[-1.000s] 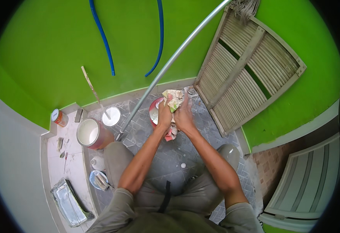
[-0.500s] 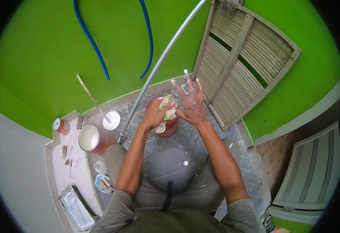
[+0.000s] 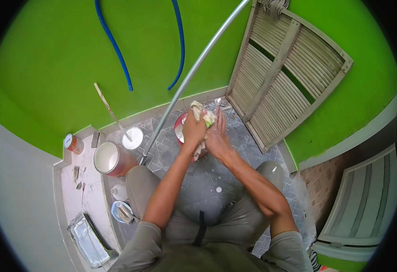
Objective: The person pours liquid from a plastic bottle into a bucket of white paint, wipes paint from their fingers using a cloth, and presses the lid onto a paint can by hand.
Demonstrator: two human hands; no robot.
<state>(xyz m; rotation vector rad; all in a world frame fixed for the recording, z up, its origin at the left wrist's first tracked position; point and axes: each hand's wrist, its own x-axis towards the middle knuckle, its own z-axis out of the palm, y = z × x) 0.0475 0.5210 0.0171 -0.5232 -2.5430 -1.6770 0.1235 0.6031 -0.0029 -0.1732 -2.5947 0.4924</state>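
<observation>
My left hand (image 3: 194, 130) is closed around a crumpled, pale rag (image 3: 209, 118) with a green patch, and part of the cloth hangs below the fingers. Against the rag rests my right hand (image 3: 217, 137), its fingers stretched out side by side and smeared with white at the tips. Under both hands stands a red bucket (image 3: 179, 128); they hide most of it, leaving part of its rim showing.
On the left stand an open bucket of white paint (image 3: 109, 157), a white lid with a stick (image 3: 131, 138), a small can (image 3: 73, 143) and a paint tray (image 3: 88, 240). A metal pole (image 3: 194, 68) slants beside my hands. A louvred panel (image 3: 277, 68) leans at right.
My right hand has turned and come in against the rag, its spread fingers drawing together. My left hand has shifted rightward with the rag, uncovering part of the bucket's rim. The view has tilted slightly.
</observation>
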